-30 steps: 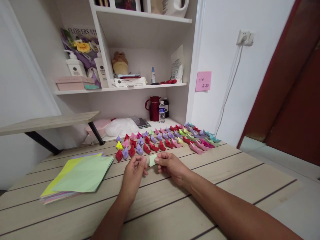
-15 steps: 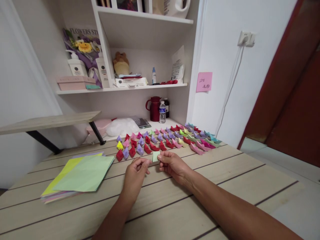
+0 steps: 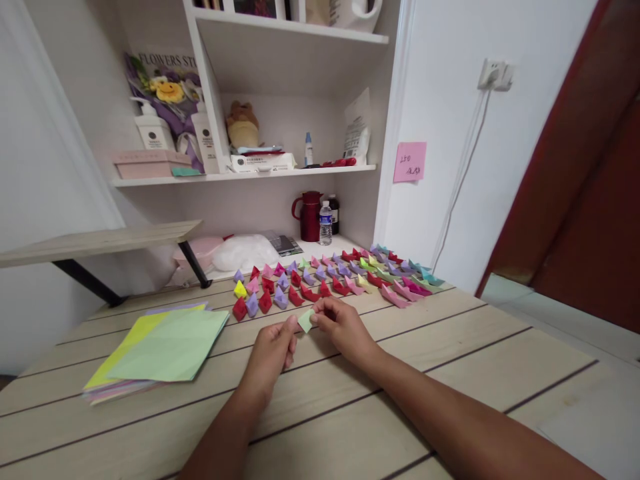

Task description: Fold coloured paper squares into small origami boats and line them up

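Note:
A small folded piece of light green paper (image 3: 306, 321) is held between my two hands, just above the table. My left hand (image 3: 273, 350) pinches its left corner between thumb and finger. At the opposite corner, my right hand (image 3: 343, 327) grips it with thumb and fingertips. The paper looks like a small diamond, tilted on one corner. Beyond my hands stand rows of folded paper boats (image 3: 296, 296) in red, purple, pink, yellow, green and blue. A stack of coloured paper sheets (image 3: 167, 347), pale green on top, lies left of my left hand.
The slatted wooden table (image 3: 320, 427) carries all of this. A small raised wooden shelf (image 3: 100, 243) on black legs stands at the left. Behind the boats are a plastic bottle (image 3: 325, 225), a dark red jug (image 3: 310, 217) and a clear plastic bag (image 3: 245, 253).
The green paper has turned from a squarish upright position to a diamond on its corner and come slightly lower. My left hand has shifted its thumb onto it.

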The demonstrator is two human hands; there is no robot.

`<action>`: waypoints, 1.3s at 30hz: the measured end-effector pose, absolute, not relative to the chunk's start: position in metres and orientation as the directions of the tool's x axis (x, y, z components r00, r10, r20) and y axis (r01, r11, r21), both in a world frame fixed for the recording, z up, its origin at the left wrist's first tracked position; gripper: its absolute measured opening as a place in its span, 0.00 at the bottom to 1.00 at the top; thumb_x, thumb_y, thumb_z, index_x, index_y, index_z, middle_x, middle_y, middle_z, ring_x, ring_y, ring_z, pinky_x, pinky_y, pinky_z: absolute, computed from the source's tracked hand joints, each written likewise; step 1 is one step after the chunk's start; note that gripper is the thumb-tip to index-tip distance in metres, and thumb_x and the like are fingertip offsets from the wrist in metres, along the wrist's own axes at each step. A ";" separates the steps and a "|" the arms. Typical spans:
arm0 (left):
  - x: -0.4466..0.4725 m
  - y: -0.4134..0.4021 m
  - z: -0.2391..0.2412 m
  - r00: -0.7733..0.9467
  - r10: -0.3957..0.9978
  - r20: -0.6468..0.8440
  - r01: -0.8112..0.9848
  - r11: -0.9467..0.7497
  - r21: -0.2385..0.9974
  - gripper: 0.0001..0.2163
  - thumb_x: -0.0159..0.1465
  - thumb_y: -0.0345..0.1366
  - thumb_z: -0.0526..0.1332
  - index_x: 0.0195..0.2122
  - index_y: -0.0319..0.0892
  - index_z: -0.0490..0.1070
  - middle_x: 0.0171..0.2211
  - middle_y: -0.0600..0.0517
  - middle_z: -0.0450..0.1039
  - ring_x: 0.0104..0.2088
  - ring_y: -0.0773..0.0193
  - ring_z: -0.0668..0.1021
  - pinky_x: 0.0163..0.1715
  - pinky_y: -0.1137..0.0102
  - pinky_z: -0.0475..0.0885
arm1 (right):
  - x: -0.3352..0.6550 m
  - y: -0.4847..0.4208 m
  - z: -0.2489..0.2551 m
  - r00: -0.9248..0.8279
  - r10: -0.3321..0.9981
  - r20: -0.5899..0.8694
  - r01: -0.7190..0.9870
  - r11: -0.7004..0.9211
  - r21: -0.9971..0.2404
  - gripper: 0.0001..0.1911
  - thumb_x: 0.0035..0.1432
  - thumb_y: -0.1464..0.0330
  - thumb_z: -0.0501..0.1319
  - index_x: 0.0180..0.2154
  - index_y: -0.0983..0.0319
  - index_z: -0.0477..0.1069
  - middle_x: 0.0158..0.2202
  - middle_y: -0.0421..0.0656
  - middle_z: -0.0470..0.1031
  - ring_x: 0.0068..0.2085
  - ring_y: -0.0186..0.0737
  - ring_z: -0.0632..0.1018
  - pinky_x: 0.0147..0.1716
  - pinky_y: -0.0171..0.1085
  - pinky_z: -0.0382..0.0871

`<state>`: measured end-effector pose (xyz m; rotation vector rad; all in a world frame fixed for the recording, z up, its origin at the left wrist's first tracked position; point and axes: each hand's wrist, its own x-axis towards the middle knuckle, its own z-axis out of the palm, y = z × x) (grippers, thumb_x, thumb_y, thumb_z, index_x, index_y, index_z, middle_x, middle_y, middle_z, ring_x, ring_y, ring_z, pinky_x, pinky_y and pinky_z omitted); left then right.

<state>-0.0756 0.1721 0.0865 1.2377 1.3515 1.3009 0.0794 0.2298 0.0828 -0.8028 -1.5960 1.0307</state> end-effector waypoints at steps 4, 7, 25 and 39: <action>-0.077 0.173 0.087 -0.099 0.995 0.001 0.053 0.005 0.999 0.23 0.55 0.60 0.61 0.29 0.42 0.70 0.13 0.64 0.55 0.12 0.74 0.55 0.17 0.73 0.53 | 0.081 0.226 0.087 -0.252 0.830 0.498 0.115 0.537 -0.836 0.03 0.53 0.72 0.62 0.27 0.60 0.72 0.28 0.38 0.67 0.31 0.37 0.67 0.33 0.36 0.59; -0.079 0.174 0.089 -0.099 0.995 -0.001 0.043 0.005 0.999 0.23 0.55 0.61 0.60 0.28 0.43 0.68 0.13 0.64 0.54 0.12 0.74 0.54 0.17 0.73 0.54 | 0.082 0.222 0.089 -0.268 0.796 0.542 0.164 0.592 -0.789 0.03 0.55 0.72 0.62 0.29 0.60 0.72 0.29 0.39 0.68 0.32 0.38 0.69 0.34 0.36 0.60; -0.086 0.188 0.073 -0.367 0.817 0.444 0.440 -0.268 0.857 0.17 0.52 0.43 0.66 0.43 0.46 0.74 0.47 0.46 0.66 0.46 0.54 0.73 0.51 0.54 0.68 | 0.082 0.229 0.081 -0.254 0.805 0.535 0.307 0.592 -0.745 0.06 0.54 0.77 0.62 0.30 0.60 0.73 0.29 0.39 0.69 0.31 0.36 0.70 0.34 0.35 0.62; -0.073 0.183 0.080 -0.226 0.904 0.362 0.399 -0.253 0.881 0.08 0.52 0.40 0.65 0.32 0.44 0.75 0.26 0.53 0.76 0.29 0.63 0.76 0.33 0.68 0.72 | 0.079 0.228 0.080 -0.315 0.809 0.496 0.221 0.571 -0.790 0.06 0.52 0.77 0.64 0.29 0.61 0.75 0.27 0.38 0.70 0.32 0.36 0.71 0.34 0.33 0.63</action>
